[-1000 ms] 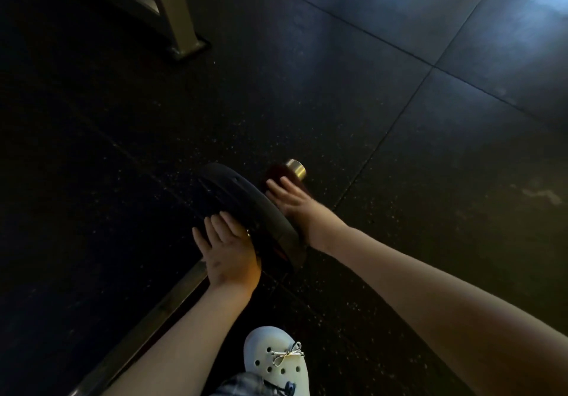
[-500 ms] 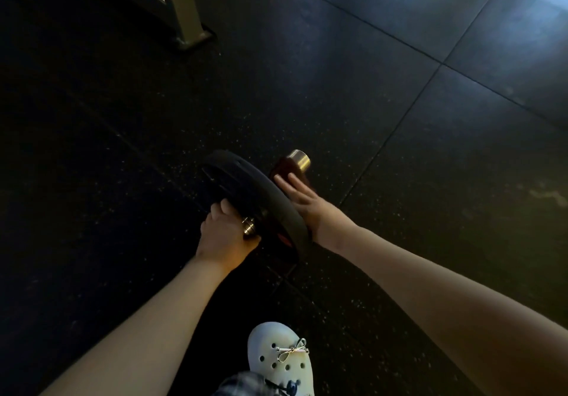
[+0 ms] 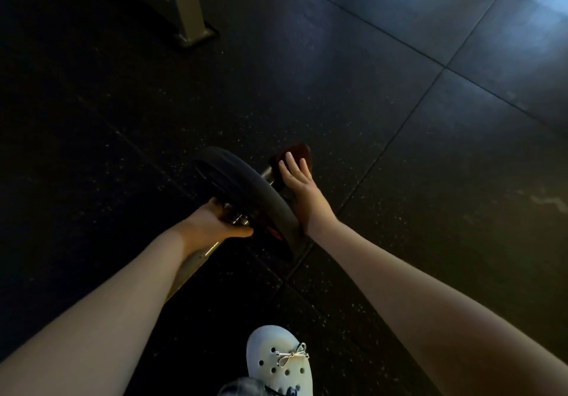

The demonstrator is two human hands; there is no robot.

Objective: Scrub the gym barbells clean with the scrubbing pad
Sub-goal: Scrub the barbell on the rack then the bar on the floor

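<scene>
I see the barbell lying on the floor, its smooth metal shaft running from lower left up to a round black plate that stands on its edge. The plate's rim looks matte and rubbery. Past it, a short shiny stub of the bar end sticks out.

My left hand is curled round the bar just inside the plate, with the thumb underneath by the bright collar. My right hand lies over the outer end of the bar, fingers nearly straight and spread, pressing the scrubbing pad onto it. The pad is dark, reddish-brown and soft-edged, and it drapes over the tip of the bar so the tip itself is hidden.

The floor is dark speckled rubber in big square tiles with thin straight seams. Open floor spreads to the right and beyond the pad. A pale, square-edged metal frame leg stands well apart at the upper left. A white perforated clog with a small metal bow sits near the bottom edge, below the plate.
</scene>
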